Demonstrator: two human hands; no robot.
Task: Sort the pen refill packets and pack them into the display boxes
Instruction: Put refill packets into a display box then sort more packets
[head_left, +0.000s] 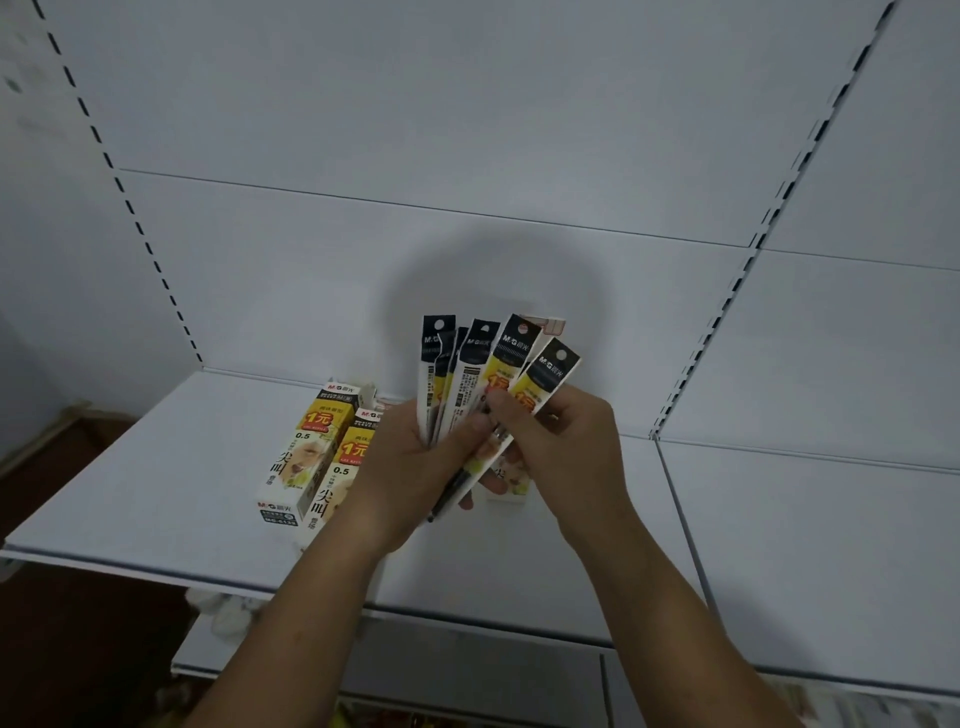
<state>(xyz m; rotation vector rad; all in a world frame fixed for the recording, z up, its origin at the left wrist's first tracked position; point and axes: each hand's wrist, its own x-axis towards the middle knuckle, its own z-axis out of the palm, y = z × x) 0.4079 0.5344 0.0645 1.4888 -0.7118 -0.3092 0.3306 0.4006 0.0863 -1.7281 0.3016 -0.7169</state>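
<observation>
— Fanning the refill packets (480, 364) out above the shelf (156, 467), are they?

— Yes: the left hand (415, 457) is gripping the bunch's lower ends, and the right hand (561, 441) is pinching the outermost packet (545, 382) (yellow face up). I'd be grouping like faces first, before lowering toward the display boxes (306, 457) lying below-left.

Both bare forearms rise from the bottom edge and meet at frame centre. The left hand (415, 457) is curled round a fan of refill packets (470, 364) — the right hand (563, 441) pinches one with its thumb.
</observation>
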